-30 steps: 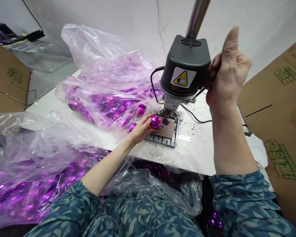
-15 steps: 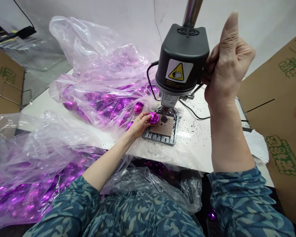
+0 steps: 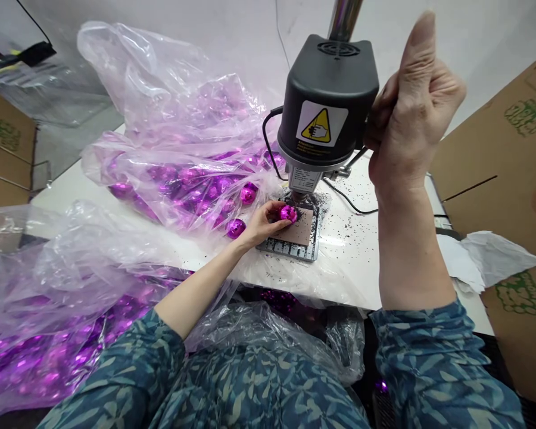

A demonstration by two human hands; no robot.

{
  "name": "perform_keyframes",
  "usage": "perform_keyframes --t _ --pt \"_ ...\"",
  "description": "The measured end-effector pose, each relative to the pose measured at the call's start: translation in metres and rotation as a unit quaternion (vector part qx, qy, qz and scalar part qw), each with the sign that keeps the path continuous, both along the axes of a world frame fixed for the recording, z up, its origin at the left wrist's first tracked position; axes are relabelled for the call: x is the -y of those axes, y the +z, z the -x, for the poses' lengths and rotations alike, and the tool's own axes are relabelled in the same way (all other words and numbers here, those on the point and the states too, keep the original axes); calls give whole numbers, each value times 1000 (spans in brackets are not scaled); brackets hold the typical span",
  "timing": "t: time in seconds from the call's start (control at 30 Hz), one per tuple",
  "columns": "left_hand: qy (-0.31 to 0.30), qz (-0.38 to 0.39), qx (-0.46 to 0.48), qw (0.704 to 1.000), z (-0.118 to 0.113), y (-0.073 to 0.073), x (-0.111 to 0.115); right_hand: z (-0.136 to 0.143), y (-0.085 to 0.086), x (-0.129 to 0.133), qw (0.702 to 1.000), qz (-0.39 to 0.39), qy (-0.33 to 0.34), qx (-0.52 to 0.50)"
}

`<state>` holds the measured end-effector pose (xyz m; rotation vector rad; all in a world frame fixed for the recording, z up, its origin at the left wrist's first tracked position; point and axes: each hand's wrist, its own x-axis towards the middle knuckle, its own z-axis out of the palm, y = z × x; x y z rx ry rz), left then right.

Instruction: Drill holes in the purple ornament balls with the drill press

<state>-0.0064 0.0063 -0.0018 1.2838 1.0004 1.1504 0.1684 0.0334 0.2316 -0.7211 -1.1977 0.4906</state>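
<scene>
A shiny magenta ball (image 3: 288, 214) is pinched in the fingers of my left hand (image 3: 268, 223), just below the chuck of a black drill press (image 3: 328, 98). Beneath it lies a brown board (image 3: 298, 231) on the machine's metal base (image 3: 295, 252). My right hand (image 3: 413, 107) is raised at the right side of the machine, its fingers wrapped round a lever mostly hidden behind the hand, thumb pointing up. Two loose magenta balls, one (image 3: 236, 228) nearer me and one (image 3: 249, 193) farther back, are left of the base.
Clear plastic bags of magenta balls cover the left of the white table (image 3: 352, 238) and the lower left. Dark shavings lie round the base. A black cable (image 3: 348, 204) runs behind it. Cardboard boxes stand on both sides, with white paper (image 3: 462, 262) at right.
My left hand has moved slightly right with the ball, bringing it closer under the chuck, and the ball has turned. My right hand remains on the lever. The white paper at right shows more.
</scene>
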Motion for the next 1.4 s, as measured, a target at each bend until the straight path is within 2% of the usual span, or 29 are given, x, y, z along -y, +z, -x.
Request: perform_keyframes --t 0.27,0.33,0.5,0.6,0.67,0.77,0.83,0.9,1.03,1.13,1.4 --pt "16 -100 -118 988 -16 0 10 0 -2 -1 1000 -10 10 -17" --pt "26 -99 -115 988 -19 -1 13 -1 0 0 1000 0 13 -21" --pt "36 -83 -106 990 -20 -9 15 -6 3 5 996 51 69 -35" --pt "34 -92 -111 989 -18 -13 13 -10 -2 -2 997 52 60 -22" --pt "32 -100 -121 987 -17 -16 12 -13 -11 -11 999 14 41 -1" --pt "36 -117 -143 982 -17 -19 10 -14 -27 -20 991 -134 25 -1" --pt "38 -128 -154 979 -17 -21 9 -12 -36 -15 970 -236 45 -23" --pt "37 -138 -154 978 -17 -23 8 -8 -44 -2 957 -286 52 -21" --pt "33 -147 -147 978 -17 -23 8 -2 -55 36 970 -242 -21 14" --pt "33 -145 -140 979 -17 -23 8 -1 -64 52 975 -205 -64 54" --pt "26 -145 -114 982 -17 -25 8 -5 -83 46 949 -291 -74 91"
